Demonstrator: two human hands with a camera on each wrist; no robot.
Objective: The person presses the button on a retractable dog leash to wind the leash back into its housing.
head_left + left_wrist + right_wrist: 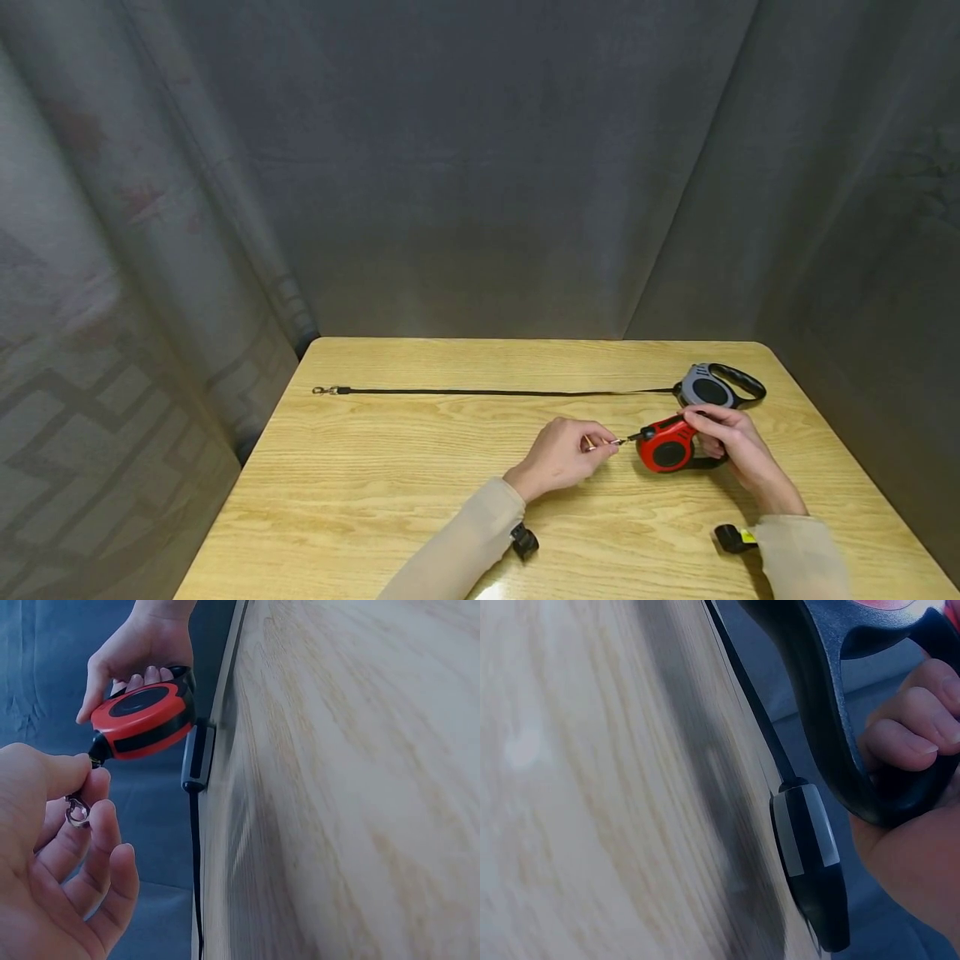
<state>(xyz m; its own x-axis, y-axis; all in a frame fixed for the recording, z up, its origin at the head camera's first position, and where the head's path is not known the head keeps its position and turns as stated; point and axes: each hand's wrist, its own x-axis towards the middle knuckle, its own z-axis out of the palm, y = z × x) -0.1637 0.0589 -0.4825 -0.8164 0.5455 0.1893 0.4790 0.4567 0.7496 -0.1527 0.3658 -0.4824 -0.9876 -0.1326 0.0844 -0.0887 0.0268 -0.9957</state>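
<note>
A red and black retractable dog leash (667, 446) is held above the table by my right hand (731, 442). In the right wrist view, the fingers curl through its black handle loop (817, 697). My left hand (566, 458) pinches the metal snap hook (77, 813) near the leash's nozzle, between thumb and forefinger, while the other fingers are loosely bent. Only a very short piece shows between the hook and the casing. Behind, a grey and black retractable leash (707, 389) lies on the table, its black strap (487, 392) drawn out straight to the left.
The grey leash's snap hook (325, 390) lies near the far left corner of the wooden table (337, 517). Dark grey curtains (465, 167) hang behind and at both sides. Each wrist wears a small black camera, the left wrist camera (525, 542) touching the sleeve.
</note>
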